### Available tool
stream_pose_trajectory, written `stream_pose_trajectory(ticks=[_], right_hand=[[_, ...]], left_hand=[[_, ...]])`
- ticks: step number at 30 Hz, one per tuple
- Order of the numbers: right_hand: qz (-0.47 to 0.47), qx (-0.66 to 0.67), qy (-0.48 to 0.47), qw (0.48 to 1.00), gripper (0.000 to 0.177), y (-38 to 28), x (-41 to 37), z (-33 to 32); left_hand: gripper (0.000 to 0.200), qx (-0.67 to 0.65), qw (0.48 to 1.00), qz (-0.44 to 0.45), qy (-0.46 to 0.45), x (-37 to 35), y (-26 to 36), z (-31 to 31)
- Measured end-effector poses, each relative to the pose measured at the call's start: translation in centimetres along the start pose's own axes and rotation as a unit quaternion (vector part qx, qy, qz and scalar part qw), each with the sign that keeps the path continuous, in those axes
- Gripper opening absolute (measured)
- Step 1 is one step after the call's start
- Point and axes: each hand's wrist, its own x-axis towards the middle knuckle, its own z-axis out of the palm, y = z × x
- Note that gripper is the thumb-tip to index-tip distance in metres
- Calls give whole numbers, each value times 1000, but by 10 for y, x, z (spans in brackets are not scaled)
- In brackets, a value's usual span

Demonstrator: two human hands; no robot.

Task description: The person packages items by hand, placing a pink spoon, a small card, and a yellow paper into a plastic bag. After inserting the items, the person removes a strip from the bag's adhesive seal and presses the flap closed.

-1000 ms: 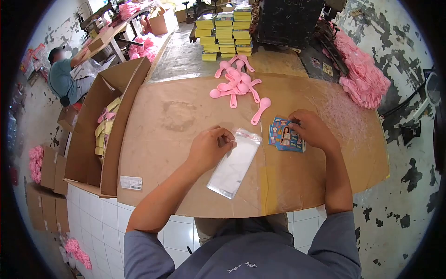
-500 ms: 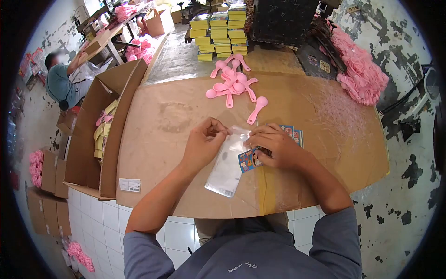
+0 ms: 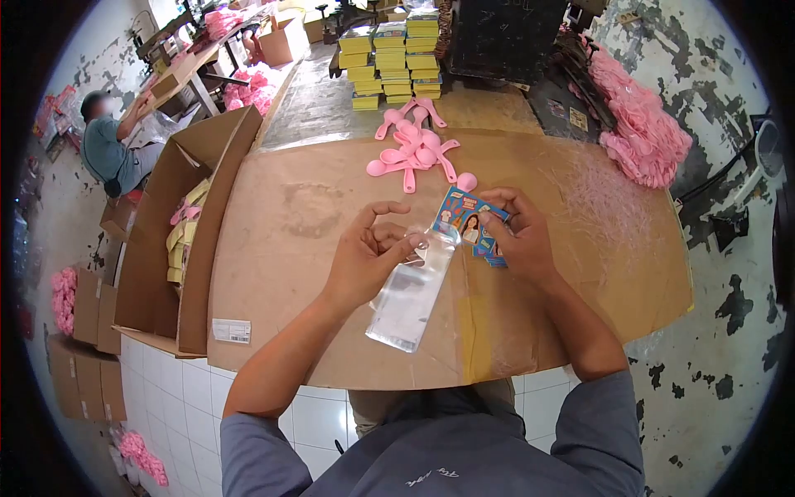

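My left hand (image 3: 370, 253) pinches the top edge of a clear plastic bag (image 3: 411, 291) that lies flat on the brown cardboard sheet (image 3: 290, 248). My right hand (image 3: 517, 236) holds a colourful printed card (image 3: 465, 222) just above the bag's mouth, its lower corner touching the opening. More printed cards (image 3: 493, 255) lie under my right hand. One pink spoon (image 3: 466, 180) lies just beyond the card, mostly hidden by it.
A heap of pink spoons (image 3: 412, 149) lies at the far side of the sheet. Stacks of yellow packs (image 3: 397, 54) stand behind. An open cardboard box (image 3: 186, 224) stands at the left. Pink bagged goods (image 3: 646, 124) pile at the right. A person (image 3: 108, 145) sits far left.
My right hand picked a card from the pile at the right, brought it over the bag, then lifted it to the bag's mouth. My left hand kept hold of the bag's top.
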Motion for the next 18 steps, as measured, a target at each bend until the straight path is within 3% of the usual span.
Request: stream_pose_trajectory(ticks=[1, 4, 7, 10, 13, 16, 18], right_hand=[[1, 24, 2, 1000, 19, -6, 0, 1], [-78, -187, -82, 976, 21, -9, -3, -11], [-133, -236, -150, 951, 24, -7, -5, -6], [-97, -210, -179, 956, 26, -11, -11, 6], [36, -64, -86, 994, 25, 0, -19, 16], [51, -47, -42, 997, 30, 2, -13, 8], [-6, -157, -111, 981, 32, -7, -14, 8]], left_hand=[[42, -2, 1000, -2, 6, 0, -1, 3], [44, 7, 1000, -13, -6, -2, -4, 5], [47, 75, 996, -10, -42, -6, -1, 6], [48, 121, 990, 2, -74, -10, -5, 8], [47, 122, 991, -3, -51, -10, -4, 12], [46, 101, 995, -8, -12, -8, -4, 9], [45, 93, 996, -6, -7, -6, -6, 8]])
